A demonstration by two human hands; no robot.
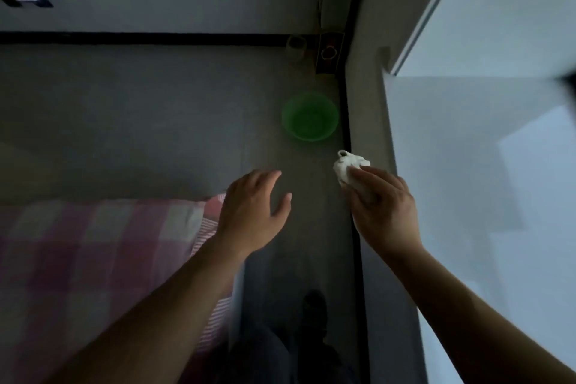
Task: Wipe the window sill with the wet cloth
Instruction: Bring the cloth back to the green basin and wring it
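Observation:
My right hand (385,206) grips a bunched white cloth (347,167), which sticks out past my fingertips. The cloth hangs over the inner edge of the pale window sill (369,109), a strip that runs away from me along the right, beside the bright window pane (486,165). I cannot tell whether the cloth touches the sill. My left hand (254,212) hovers over the grey floor with fingers spread and nothing in it.
A green plastic basin (310,117) sits on the floor close to the sill wall, ahead of my hands. A pink checked bed cover (93,252) fills the lower left. A small jar (296,47) and a dark box (330,53) stand in the far corner.

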